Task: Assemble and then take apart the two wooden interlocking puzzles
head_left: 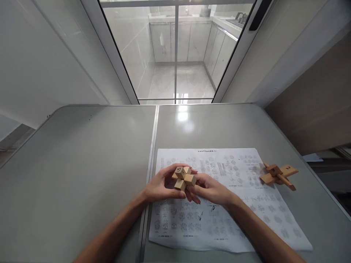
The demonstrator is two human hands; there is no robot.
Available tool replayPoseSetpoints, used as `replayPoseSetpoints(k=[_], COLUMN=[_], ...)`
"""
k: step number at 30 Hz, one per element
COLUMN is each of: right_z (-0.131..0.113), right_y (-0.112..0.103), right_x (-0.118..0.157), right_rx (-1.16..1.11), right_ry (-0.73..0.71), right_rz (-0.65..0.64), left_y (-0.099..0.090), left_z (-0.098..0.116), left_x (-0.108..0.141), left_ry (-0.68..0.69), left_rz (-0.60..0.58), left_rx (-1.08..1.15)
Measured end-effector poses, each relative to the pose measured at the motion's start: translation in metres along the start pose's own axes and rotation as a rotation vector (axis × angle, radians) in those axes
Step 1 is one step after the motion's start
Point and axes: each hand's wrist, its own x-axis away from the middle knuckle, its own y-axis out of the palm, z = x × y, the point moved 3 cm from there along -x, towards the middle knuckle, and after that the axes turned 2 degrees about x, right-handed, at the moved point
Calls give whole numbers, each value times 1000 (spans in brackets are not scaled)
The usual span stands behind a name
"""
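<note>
A small wooden burr puzzle (181, 178) of interlocking blocks is held between both hands, just above a printed sheet. My left hand (163, 186) curls round it from the left, with the thumb below and fingers behind. From the right, my right hand (210, 188) grips its side with thumb and fingers. A dark mark shows on the block end at the top. Beneath the hands lies the white instruction sheet (246, 204), covered with rows of small puzzle diagrams.
At the right, a second wooden puzzle (278, 175) of crossed pieces, marked "2", rests partly on the sheet's edge. The grey folding table (82, 164) has a metal seam down its middle. Beyond its far edge stands a glass-paned door (177, 54).
</note>
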Motion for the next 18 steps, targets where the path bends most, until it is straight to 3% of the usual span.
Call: replayPoseSetpoints(k=[18], right_z=[-1], right_y=[0], right_x=[0], right_rx=[17], right_ry=[36], right_rz=[22], left_y=[-4], left_z=[-4], left_x=[-1], left_ry=[4], left_rz=[-3], left_rx=[-14])
